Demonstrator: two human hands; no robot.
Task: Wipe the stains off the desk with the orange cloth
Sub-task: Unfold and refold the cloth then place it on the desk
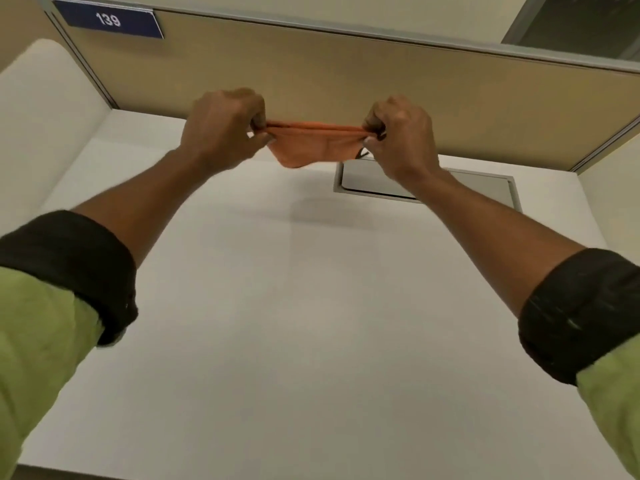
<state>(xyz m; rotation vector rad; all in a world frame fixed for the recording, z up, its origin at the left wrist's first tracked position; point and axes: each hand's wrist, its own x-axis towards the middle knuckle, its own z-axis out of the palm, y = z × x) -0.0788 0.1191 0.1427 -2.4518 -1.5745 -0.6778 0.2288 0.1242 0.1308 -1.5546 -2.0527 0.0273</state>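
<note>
The orange cloth (313,145) hangs stretched between both my hands, above the far part of the white desk (277,306). My left hand (225,123) pinches its left corner and my right hand (401,133) pinches its right corner. The cloth sags in the middle and does not touch the desk; its shadow falls on the surface below. I see no clear stains on the desk from here.
A grey rectangular cable hatch (481,188) is set into the desk at the far right, partly behind my right wrist. A tan partition wall (346,74) closes the back, with a blue "139" sign (109,19) at top left. A white side panel (45,116) stands at left.
</note>
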